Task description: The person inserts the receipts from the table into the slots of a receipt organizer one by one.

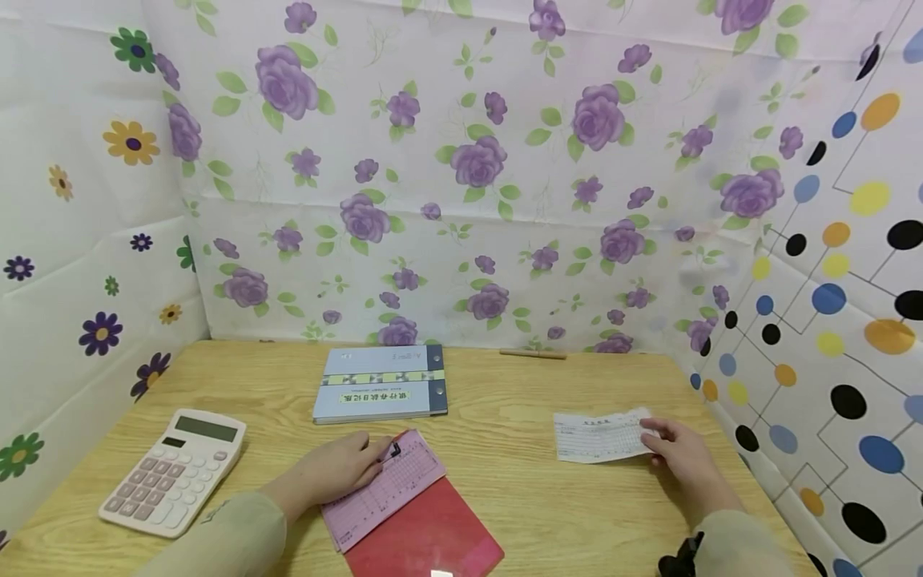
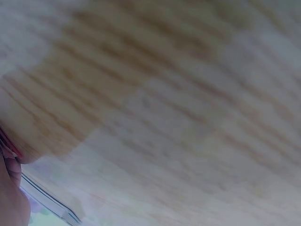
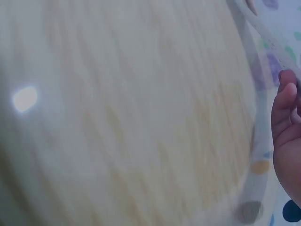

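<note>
Between the thumb and fingers of my right hand point(image 1: 681, 458) is the right end of a white printed slip point(image 1: 602, 437), held over the right part of the table. In the right wrist view the slip shows as a thin pale edge point(image 3: 268, 35) above the fingertips. My left hand point(image 1: 339, 465) grips the upper left edge of a stack of pink printed forms point(image 1: 389, 493). A small black clip point(image 1: 395, 450) sits by its fingertips. Under the forms lies a red folder point(image 1: 425, 533), partly covered. The left wrist view catches only part of the left hand point(image 2: 14, 197).
A white calculator point(image 1: 176, 473) lies on the left of the wooden table point(image 1: 505, 401). Behind the forms is a blue account book point(image 1: 382, 401). Near the back edge lies a brown pen point(image 1: 534, 353). Patterned cloth point(image 1: 433, 200) encloses the back and sides.
</note>
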`<control>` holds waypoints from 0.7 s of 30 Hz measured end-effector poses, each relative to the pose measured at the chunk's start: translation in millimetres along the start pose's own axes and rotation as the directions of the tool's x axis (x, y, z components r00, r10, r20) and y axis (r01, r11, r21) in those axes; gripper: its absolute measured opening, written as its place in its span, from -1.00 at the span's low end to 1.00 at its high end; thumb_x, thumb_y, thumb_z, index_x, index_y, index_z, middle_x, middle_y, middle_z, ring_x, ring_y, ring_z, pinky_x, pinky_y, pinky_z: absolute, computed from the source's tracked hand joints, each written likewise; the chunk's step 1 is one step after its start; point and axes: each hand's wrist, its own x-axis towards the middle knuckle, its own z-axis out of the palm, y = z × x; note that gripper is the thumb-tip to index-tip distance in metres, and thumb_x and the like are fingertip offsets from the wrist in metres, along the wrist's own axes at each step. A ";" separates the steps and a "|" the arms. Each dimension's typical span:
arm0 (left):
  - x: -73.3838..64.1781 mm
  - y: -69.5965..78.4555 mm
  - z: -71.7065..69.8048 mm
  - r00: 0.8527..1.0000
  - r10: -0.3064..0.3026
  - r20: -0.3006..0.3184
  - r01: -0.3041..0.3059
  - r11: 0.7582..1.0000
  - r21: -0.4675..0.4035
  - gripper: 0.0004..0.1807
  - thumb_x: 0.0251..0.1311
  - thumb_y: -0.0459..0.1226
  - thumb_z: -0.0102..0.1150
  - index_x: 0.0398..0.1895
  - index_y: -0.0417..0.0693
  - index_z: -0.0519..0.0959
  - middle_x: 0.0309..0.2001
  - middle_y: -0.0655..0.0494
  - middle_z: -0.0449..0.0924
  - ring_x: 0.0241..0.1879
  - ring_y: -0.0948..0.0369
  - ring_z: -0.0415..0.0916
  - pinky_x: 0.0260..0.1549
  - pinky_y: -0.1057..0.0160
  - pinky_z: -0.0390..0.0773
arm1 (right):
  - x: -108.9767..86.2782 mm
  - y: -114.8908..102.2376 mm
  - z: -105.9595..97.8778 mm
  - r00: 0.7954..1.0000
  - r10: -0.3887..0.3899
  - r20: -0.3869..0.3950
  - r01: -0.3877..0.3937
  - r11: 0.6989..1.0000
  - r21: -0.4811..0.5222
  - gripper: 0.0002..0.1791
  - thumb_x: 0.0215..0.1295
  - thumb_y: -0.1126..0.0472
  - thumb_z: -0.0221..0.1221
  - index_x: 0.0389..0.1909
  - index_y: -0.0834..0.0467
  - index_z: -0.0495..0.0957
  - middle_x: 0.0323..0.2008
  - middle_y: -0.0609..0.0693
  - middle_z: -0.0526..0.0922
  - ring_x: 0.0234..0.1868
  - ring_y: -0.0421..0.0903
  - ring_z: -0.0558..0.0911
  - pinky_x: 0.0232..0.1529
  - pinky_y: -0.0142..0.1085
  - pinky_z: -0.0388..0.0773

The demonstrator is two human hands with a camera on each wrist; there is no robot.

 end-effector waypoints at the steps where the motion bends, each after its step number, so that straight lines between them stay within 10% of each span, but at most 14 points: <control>1: -0.2 0.2 -0.3 1.000 0.004 -0.005 -0.004 1.000 -0.003 -0.49 0.36 -0.08 -0.05 0.34 0.00 0.30 -0.38 0.19 0.25 -0.48 0.28 0.22 -0.44 0.20 0.36 | 0.2 -2.1 2.4 1.000 -0.006 0.001 0.006 1.000 0.017 -0.46 0.34 0.10 0.12 0.24 0.30 0.34 0.07 0.21 0.33 -0.38 -0.17 0.49 -0.38 -0.36 0.52; 21: -0.8 0.7 -0.8 1.000 0.021 -0.022 -0.021 1.000 0.014 -0.49 0.35 -0.09 -0.05 0.32 -0.02 0.32 -0.38 0.21 0.25 -0.48 0.29 0.21 -0.45 0.21 0.37 | -0.3 -67.3 84.0 0.984 -0.132 0.121 0.099 0.963 0.252 -0.55 0.30 0.26 0.15 0.17 0.33 0.40 -0.23 0.09 0.47 -0.41 -0.18 0.50 -0.38 -0.33 0.51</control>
